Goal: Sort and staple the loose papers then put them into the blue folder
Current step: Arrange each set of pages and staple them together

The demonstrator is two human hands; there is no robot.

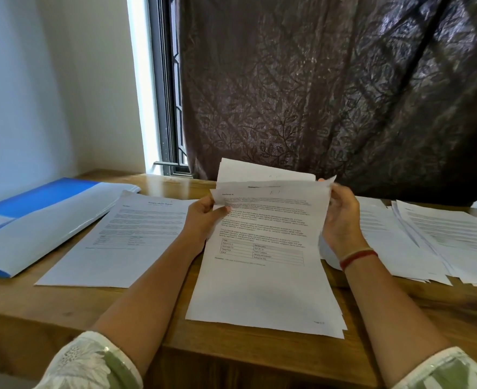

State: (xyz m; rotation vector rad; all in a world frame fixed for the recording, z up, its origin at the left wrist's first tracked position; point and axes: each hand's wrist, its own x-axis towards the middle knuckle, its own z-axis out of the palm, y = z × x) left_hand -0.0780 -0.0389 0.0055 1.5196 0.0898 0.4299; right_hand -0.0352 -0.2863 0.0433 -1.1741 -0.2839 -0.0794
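1. I see the left hand [203, 217] gripping the sheaf of papers [259, 290] at its upper left corner. The thumb is pressed on the printed front and the other fingers are hidden behind the sheets.
2. The right hand [341, 220] holds the sheaf's upper right edge, fingers curled around it. The fingertips reach the top corner, where the uppermost sheets fan apart.
3. The sheaf sits between the two hands, over the middle of the wooden table [63, 304]. Its top is tilted up toward the dark curtain [315, 94] and its lower edge is near the table's front. I cannot tell whether that edge touches the wood.
4. The blue folder [35, 214] lies flat at the far left of the table, well apart from both hands.
5. A single printed sheet [125, 240] lies flat between the folder and the left hand, its right edge running under the left wrist.
6. Piles of papers [433, 242] lie spread on the table just beyond the right wrist, which wears a red band [357, 256].
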